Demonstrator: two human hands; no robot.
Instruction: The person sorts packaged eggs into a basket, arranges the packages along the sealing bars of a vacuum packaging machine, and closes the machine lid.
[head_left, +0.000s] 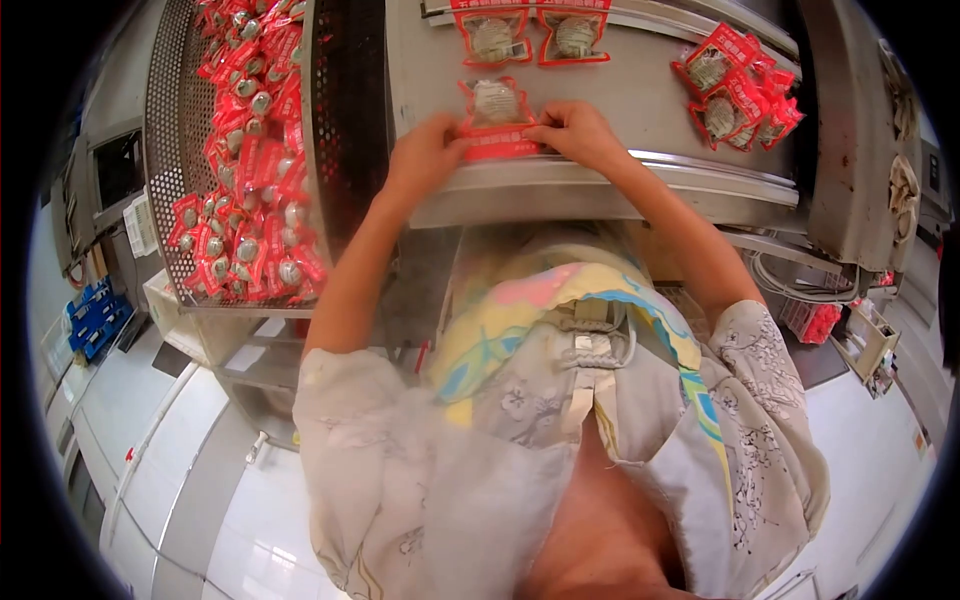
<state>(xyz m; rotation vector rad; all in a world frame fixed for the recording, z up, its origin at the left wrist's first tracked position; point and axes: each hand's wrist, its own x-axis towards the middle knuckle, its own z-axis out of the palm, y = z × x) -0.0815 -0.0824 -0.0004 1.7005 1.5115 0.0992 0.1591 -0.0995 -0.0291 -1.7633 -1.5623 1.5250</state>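
Note:
A red packet with a clear window [495,104] lies flat at the front edge of the metal work surface [620,105]. My left hand [428,155] pinches its left lower corner. On the other side, my right hand [577,133] has its fingers closed on the right lower corner. Just beyond, two similar packets, a left one [493,38] and a right one [574,36], lie side by side along a metal bar. A heap of several packets [738,90] rests at the right of the surface.
A perforated metal bin [172,150] full of red packets stands at the left. A metal rail [610,190] borders the front of the work surface. Low at the right is a basket with red items [815,320], near coiled cables. Blue crates [98,318] sit at the far left.

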